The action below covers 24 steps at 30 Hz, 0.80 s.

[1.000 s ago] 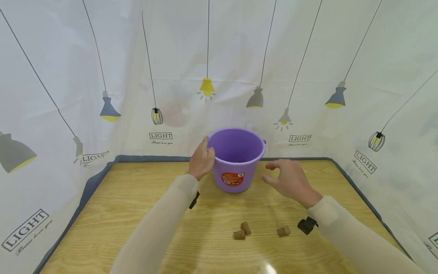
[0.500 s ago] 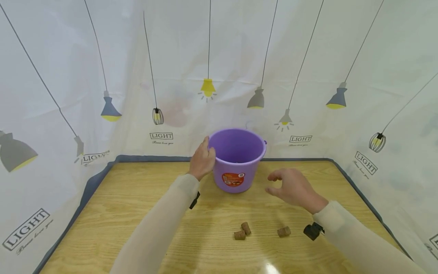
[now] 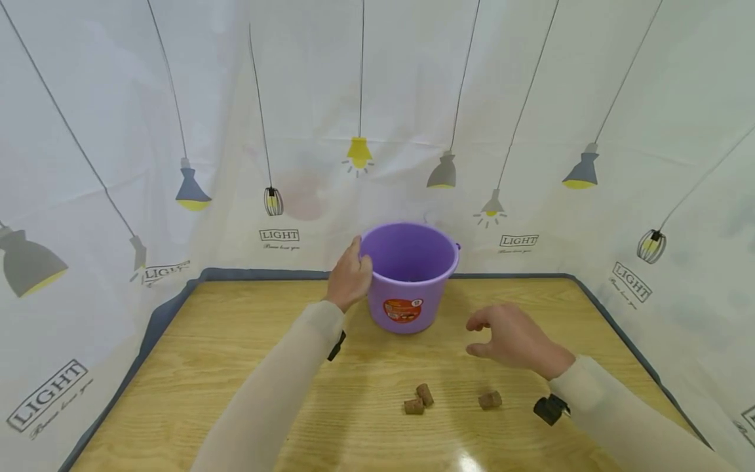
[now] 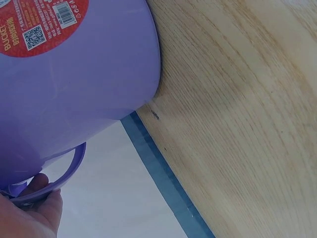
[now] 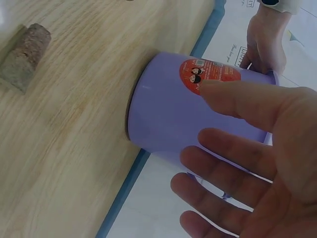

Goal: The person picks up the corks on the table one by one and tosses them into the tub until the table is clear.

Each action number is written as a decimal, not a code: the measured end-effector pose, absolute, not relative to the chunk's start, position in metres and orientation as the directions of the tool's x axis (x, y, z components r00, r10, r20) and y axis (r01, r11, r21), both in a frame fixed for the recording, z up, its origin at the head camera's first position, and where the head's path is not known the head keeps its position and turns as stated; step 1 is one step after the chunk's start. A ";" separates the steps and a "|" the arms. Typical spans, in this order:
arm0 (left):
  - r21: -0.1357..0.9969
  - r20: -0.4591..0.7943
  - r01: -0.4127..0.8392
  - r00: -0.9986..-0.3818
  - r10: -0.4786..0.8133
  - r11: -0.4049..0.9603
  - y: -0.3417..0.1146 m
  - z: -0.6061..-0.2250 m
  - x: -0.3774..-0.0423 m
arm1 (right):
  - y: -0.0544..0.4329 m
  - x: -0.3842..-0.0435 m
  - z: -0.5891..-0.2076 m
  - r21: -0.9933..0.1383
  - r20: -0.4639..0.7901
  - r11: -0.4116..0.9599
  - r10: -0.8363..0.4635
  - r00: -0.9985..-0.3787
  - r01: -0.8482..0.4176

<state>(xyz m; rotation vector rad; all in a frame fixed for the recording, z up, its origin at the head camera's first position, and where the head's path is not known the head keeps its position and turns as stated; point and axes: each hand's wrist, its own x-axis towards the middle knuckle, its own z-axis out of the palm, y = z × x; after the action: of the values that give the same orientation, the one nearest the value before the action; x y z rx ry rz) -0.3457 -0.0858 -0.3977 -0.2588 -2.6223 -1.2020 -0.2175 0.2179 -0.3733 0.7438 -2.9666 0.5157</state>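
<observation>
A purple bucket (image 3: pixel 407 298) with a round red label stands upright at the back of the table. My left hand (image 3: pixel 350 276) grips it at the left side of its rim; in the left wrist view the fingers curl round the purple handle (image 4: pixel 74 166). To the right of the bucket, my right hand (image 3: pixel 516 337) hovers apart from it, fingers spread and nothing held. Two brown corks (image 3: pixel 414 407) lie side by side on the tabletop in front of the bucket. Another two-toned cork (image 3: pixel 489 400) lies further right, nearer to the right hand. Most of the bucket's inside is hidden.
The wooden table (image 3: pixel 236 367) ends in a dark blue-grey border along the back and sides. A white cloth (image 3: pixel 330 78) printed with hanging lamps rises closely behind and on both sides. Black wrist cameras (image 3: pixel 551 409) hang below the sleeves.
My right hand has drawn away from the bucket, moving right and towards me above the table. The left hand, the bucket and the corks stay where they were.
</observation>
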 end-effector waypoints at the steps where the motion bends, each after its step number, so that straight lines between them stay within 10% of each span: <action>1: 0.716 0.296 0.263 -0.953 0.059 0.646 -0.086 -0.398 -0.346 | 0.218 -0.217 -0.375 -0.307 0.115 0.828 -0.457 -0.882 -0.469; 24: 0.725 0.301 0.272 -0.952 0.064 0.633 -0.087 -0.400 -0.348 | 0.228 -0.205 -0.401 -0.274 -0.101 0.829 -0.529 -0.843 -0.488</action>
<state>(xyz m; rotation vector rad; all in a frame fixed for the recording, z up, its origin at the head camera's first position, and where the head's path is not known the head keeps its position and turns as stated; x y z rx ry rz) -0.3479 -0.0866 -0.3999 -0.2734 -2.6092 -1.2179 -0.2054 0.2275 -0.4012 0.8879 -3.1683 0.3974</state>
